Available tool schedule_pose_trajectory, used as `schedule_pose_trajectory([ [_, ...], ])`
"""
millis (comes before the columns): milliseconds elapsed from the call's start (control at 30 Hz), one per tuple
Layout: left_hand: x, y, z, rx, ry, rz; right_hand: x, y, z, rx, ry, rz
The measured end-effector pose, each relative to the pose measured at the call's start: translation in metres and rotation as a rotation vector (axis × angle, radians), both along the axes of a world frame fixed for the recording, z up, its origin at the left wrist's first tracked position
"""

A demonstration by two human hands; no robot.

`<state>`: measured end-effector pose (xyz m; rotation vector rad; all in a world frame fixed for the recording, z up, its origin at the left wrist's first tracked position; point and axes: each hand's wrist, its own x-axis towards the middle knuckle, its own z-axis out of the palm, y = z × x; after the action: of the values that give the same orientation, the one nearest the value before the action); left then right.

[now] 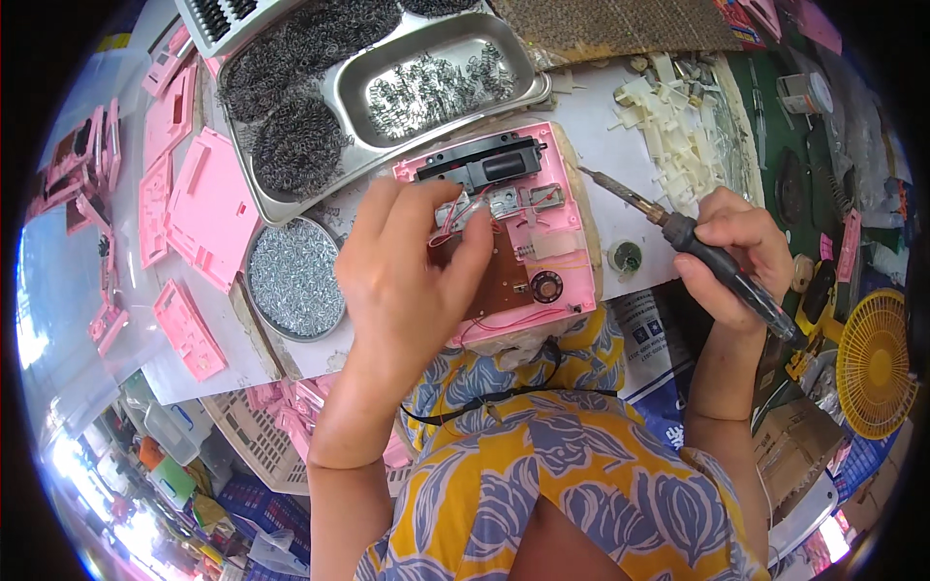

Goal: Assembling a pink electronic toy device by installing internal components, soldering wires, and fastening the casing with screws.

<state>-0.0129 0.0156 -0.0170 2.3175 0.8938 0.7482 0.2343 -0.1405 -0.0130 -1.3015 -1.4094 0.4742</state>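
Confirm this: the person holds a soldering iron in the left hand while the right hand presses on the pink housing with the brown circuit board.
Not right: the hands are swapped. The head view shows the soldering iron in the right hand, its tip lifted beside the housing, while the left hand presses on the pink housing with the brown circuit board.

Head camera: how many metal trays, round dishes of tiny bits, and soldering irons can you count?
Metal trays: 2, the big one under the coiled springs and the smaller one inside it.
Round dishes: 1.
Soldering irons: 1, in the right hand.
Total: 4
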Motion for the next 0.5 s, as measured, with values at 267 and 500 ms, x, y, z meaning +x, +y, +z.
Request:
schedule_pose_trajectory([
  [267,0.020,-0.031,-0.015,0.042,0.244,-0.389,-0.004,-0.011,0.000,0.050,0.103,-0.072],
  [500,0.010,-0.018,-0.011,-0.404,-0.017,-0.365,-0.031,-0.023,-0.001,-0.154,0.285,-0.257],
])
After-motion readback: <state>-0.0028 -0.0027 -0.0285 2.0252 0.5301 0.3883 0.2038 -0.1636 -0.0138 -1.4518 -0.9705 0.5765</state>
